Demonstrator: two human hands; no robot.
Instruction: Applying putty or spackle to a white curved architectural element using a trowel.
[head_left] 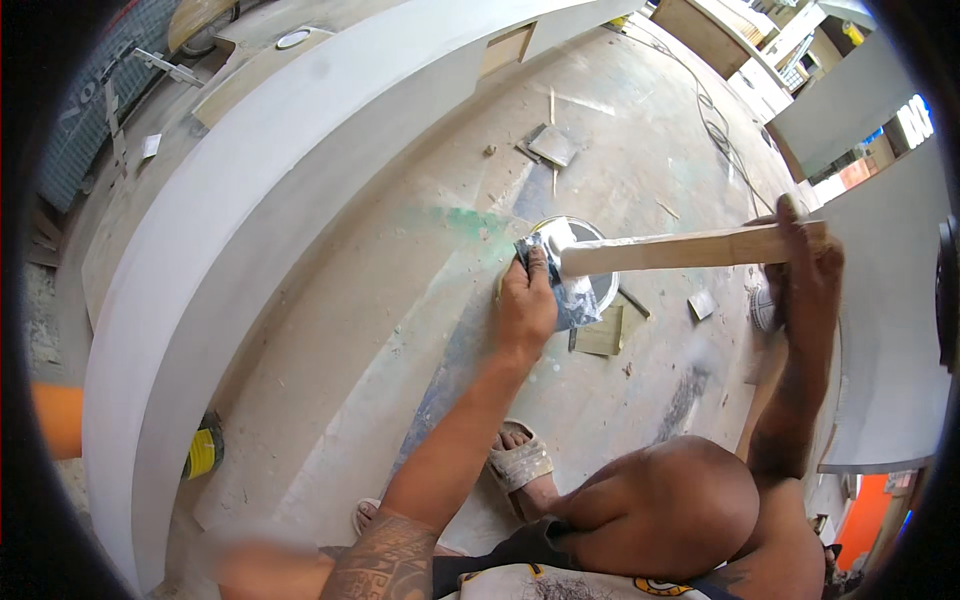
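My left hand (528, 308) is closed on the edge of a dark flat plate (578, 308) smeared with white paste, thumb on top. My right hand (808, 255) grips the far end of a long wooden stick (690, 250), which lies nearly level. The stick's other end carries white paste (558, 237) and meets the plate, or sits just over it. Below both, on the floor, is a round tub (610, 288), partly hidden by the plate and the stick; its rim shows around them.
A long curved white panel (215, 215) stands along my left, and another pale panel (885, 310) at the right. Near the tub lie a tan sheet (600, 332) and a small grey square (702, 304). Flat grey pieces (552, 146) and a cable (715, 125) lie farther off.
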